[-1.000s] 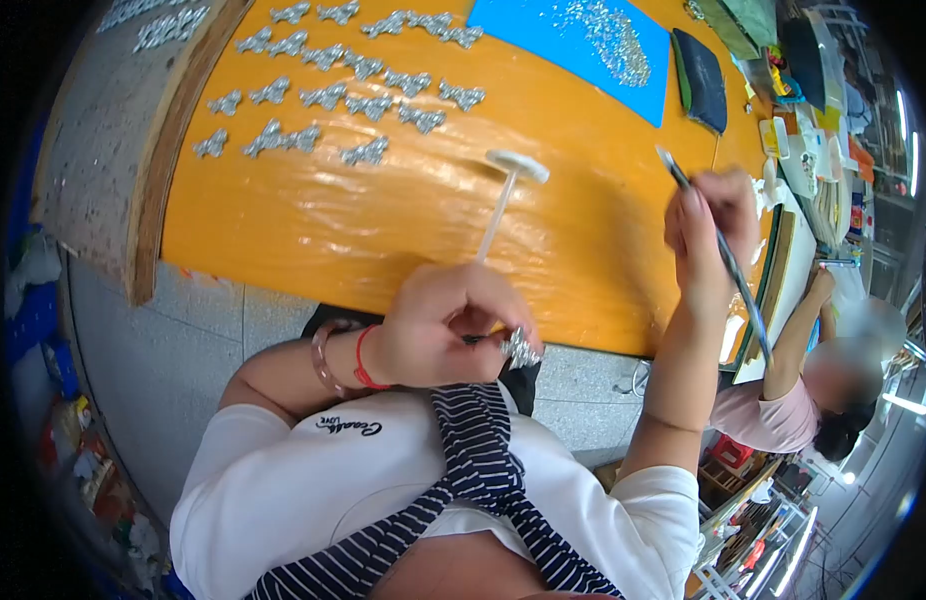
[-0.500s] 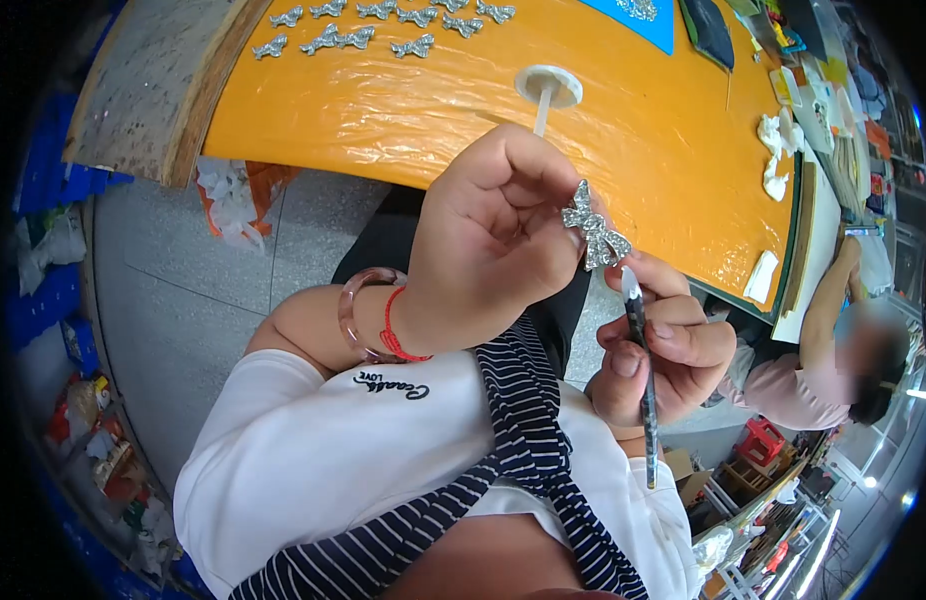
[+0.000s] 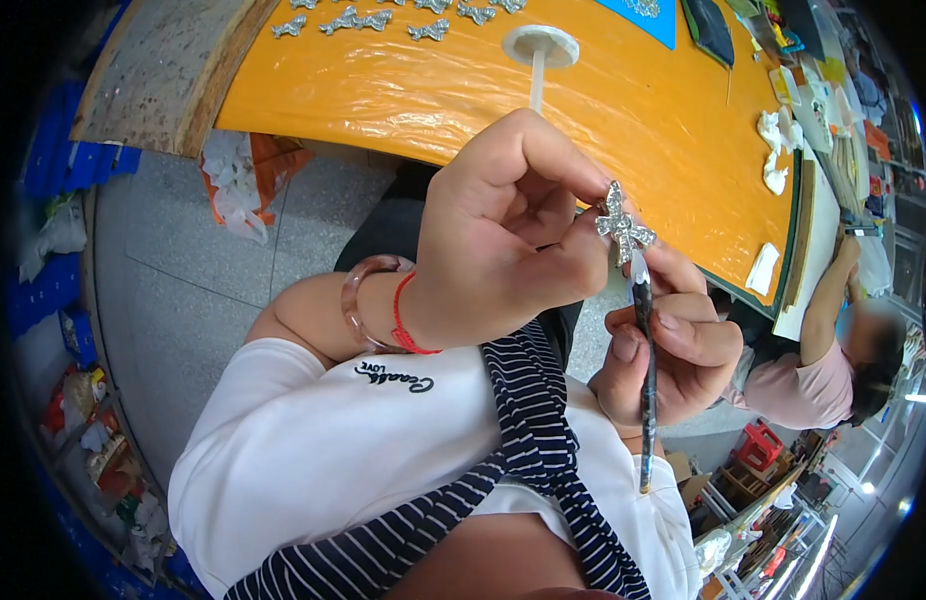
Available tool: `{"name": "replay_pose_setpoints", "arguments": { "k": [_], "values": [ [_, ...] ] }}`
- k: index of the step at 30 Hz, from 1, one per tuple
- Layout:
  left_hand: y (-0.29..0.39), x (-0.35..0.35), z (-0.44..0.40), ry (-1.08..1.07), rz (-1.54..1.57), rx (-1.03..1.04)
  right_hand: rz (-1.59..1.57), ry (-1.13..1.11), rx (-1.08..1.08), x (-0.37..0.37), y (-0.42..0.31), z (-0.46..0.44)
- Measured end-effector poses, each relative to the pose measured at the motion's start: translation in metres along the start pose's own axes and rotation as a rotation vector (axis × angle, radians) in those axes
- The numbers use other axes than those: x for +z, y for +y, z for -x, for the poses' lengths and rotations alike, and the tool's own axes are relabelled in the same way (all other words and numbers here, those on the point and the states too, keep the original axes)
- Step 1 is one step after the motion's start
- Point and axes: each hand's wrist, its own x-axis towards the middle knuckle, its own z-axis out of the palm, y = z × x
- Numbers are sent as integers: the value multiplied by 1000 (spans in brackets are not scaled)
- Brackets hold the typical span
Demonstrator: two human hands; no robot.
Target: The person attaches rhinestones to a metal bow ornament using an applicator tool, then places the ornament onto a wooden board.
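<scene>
My left hand (image 3: 518, 225), with a marbled bangle and red cord at its wrist, pinches a small silver rhinestone bow (image 3: 620, 222) between thumb and fingers. In my right hand (image 3: 673, 350) is a slim, dark pen-like tool (image 3: 645, 370) with a whitish pointed tip, gripped like a pencil. The tip points up at the bow's lower end and overlaps it in view; whether it touches is hard to tell. My right fingertips lie close beside the bow, partly behind it. Further off, several similar silver bows (image 3: 428, 30) lie on the orange-covered table (image 3: 383, 110).
A round white disc on a stem (image 3: 540, 48) stands on the table beyond my left hand. At the back is a blue tray (image 3: 638, 18) with small shiny pieces. Crumpled white tissue (image 3: 773, 150) lies at right. Another person (image 3: 808, 380) sits at the right side.
The bow in my left hand has moved right and turned. The tool's tip has come up closer to its lower end. The whole view has shifted slightly.
</scene>
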Motion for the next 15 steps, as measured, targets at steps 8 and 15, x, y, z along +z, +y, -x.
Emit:
{"name": "replay_pose_setpoints", "arguments": {
  "k": [8, 15],
  "values": [
    [1, -2, 2, -50, -96, 92, 104, -12, -62, 3, 1, -1],
    [-1, -2, 3, -65, -70, 105, 36, 34, -48, 4, 1, 1]
  ]
}}
